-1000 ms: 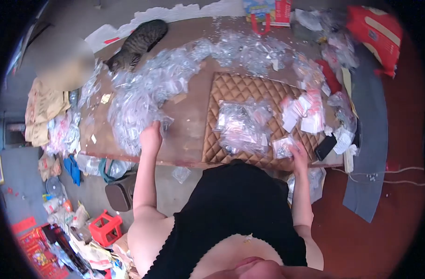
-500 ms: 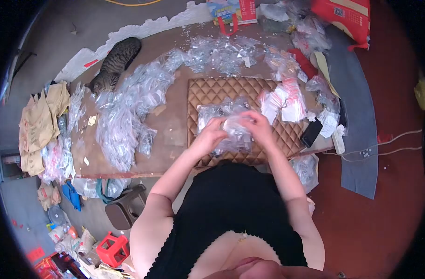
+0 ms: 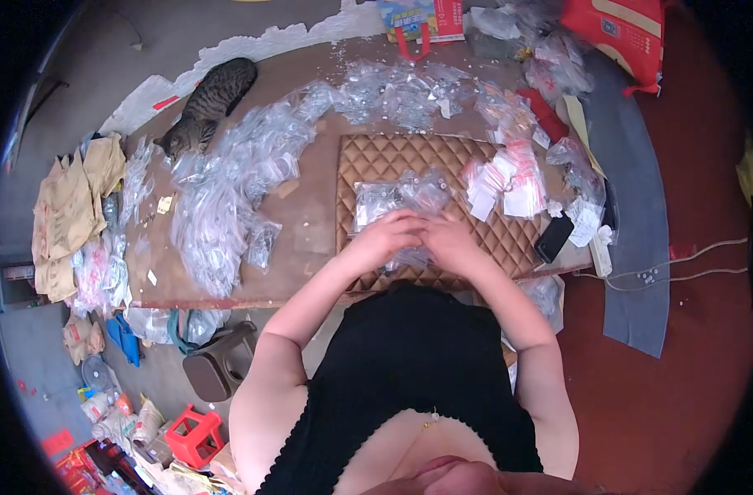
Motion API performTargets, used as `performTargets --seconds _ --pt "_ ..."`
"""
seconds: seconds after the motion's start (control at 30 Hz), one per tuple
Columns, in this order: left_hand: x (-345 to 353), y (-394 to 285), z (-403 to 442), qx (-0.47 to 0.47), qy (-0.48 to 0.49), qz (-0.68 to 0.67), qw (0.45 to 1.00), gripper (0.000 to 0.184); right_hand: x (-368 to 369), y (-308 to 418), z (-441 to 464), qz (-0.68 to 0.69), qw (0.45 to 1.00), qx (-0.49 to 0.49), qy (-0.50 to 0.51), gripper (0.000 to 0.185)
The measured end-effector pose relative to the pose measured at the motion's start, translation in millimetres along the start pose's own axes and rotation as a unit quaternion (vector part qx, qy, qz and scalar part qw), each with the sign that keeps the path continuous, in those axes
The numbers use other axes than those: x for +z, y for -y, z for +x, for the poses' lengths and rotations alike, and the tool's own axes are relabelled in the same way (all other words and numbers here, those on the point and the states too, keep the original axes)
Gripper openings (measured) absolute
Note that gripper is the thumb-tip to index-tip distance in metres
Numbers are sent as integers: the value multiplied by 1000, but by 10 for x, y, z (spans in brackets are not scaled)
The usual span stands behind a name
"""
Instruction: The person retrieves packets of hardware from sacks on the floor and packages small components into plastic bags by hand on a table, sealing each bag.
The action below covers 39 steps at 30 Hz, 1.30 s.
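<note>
My left hand (image 3: 390,237) and my right hand (image 3: 451,242) meet over a pile of clear plastic packets (image 3: 382,198) on a brown quilted mat (image 3: 484,239). Their fingers are bent and touch or overlap at the tips. Whatever lies between them is hidden under the hands. White and pink cards (image 3: 522,181) lie on the mat to the right of the pile. To the left, a long heap of clear packets (image 3: 216,223) curves along the brown table (image 3: 306,239).
A tabby cat (image 3: 216,99) lies at the table's far left. A black phone (image 3: 553,238) rests by the mat's right corner. Brown paper bags (image 3: 67,206) are at the left, a red bag (image 3: 628,37) at the far right. A red stool (image 3: 195,436) stands on the floor.
Both hands came together from far apart, the left from the packet heap, the right from the mat's right edge. Over the last half second they closed in lower over the pile.
</note>
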<state>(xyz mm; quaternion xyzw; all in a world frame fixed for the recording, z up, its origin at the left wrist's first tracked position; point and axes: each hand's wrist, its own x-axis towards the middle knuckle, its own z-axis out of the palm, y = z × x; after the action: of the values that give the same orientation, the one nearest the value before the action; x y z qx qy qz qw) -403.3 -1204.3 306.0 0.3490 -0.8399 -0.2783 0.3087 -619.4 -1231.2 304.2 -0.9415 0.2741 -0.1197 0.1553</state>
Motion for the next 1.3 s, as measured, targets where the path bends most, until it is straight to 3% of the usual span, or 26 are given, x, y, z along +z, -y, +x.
performTargets --seconds 0.1,0.17,0.27,0.4,0.5,0.6,0.67,0.7,0.77,0.9,1.2,1.3 --pt "-114 -34 -15 -9 6 54 998 28 23 6 106 -41 999 -2 20 23" --pt "-282 -26 -74 11 -20 150 988 28 -192 89 54 -58 994 35 -88 16" --pt "-413 39 -95 1 6 176 984 27 -329 100 21 -50 987 73 -132 17" --pt "-470 141 -100 -13 -12 201 979 26 -190 -4 25 24 991 75 -104 15" --pt "-451 172 -122 -42 5 192 980 22 -189 20 102 47 988 24 -142 14" --pt "-393 113 -96 -96 -21 202 974 22 -234 56 139 78 985 53 -143 13" --pt "-222 44 41 -173 -164 66 969 26 -241 38 136 112 981 103 -123 10" --pt "-154 -2 124 -172 -163 66 969 26 -227 12 139 113 981 103 -123 10" --pt "-58 -77 262 -87 -134 168 973 30 -175 -58 139 165 971 114 -134 13" --pt "86 60 289 -102 -64 146 982 27 -128 -110 98 140 971 123 -147 18" --pt "155 131 131 -100 -154 123 975 11 -208 -53 5 153 971 149 -109 18" --pt "77 381 -125 -226 -201 206 930 15 -127 -100 -37 168 964 166 -120 16"
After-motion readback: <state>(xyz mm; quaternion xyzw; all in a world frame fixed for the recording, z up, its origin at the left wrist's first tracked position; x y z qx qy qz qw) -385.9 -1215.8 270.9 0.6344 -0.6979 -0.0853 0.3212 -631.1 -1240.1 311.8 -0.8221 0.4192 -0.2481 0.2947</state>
